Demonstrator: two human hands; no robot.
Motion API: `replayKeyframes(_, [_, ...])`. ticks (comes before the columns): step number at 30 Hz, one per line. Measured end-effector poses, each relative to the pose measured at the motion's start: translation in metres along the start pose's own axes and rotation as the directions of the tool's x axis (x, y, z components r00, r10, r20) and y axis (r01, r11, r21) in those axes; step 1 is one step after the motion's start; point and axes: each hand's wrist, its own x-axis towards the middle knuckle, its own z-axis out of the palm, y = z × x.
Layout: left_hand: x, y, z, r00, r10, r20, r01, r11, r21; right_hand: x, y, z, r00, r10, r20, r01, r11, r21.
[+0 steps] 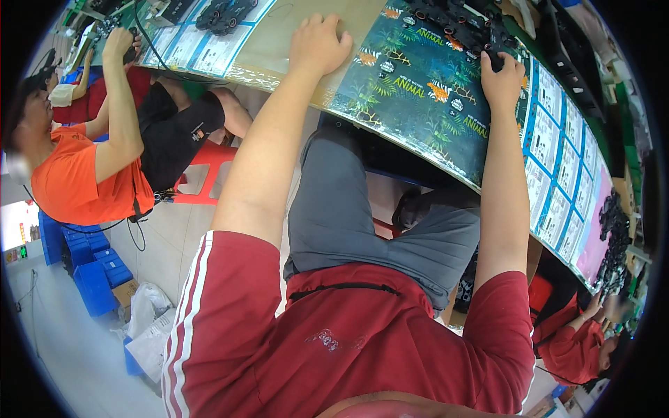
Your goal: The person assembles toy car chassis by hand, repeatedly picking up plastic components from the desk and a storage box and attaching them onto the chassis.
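My left hand (319, 46) lies on the tan part of the worktable (279, 38), its thumb out to the side and nothing seen in it. Farther right, my right hand (503, 83) pinches a small black part (496, 63) between thumb and fingers. That part is at the near edge of a pile of black plastic pieces (456, 24) on a dark green mat with animal prints (411, 90). What exactly the black part is cannot be made out.
Printed sheets (557, 160) edged in blue tape cover the table's right side, with more black pieces (613, 230) beyond. At left, a person in orange (90, 167) works near other black parts (224, 15). Another person in red (571, 348) is at lower right. Blue bins (94, 279) stand on the floor.
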Motion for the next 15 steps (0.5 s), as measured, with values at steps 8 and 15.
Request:
replayKeyframes(8, [0.002,-0.001,-0.003,1.0,-0.003,0.007,0.004,0.999,-0.039,0.013,-0.002,-0.002,0.991,0.113,0.07,-0.115,0.993,0.028])
replayKeyframes(15, [-0.001,0.005,-0.002,1.0,0.0,0.007,0.001,0.998,-0.066,0.001,0.015,-0.01,0.991,0.132,-0.038,-0.127,0.986,0.109])
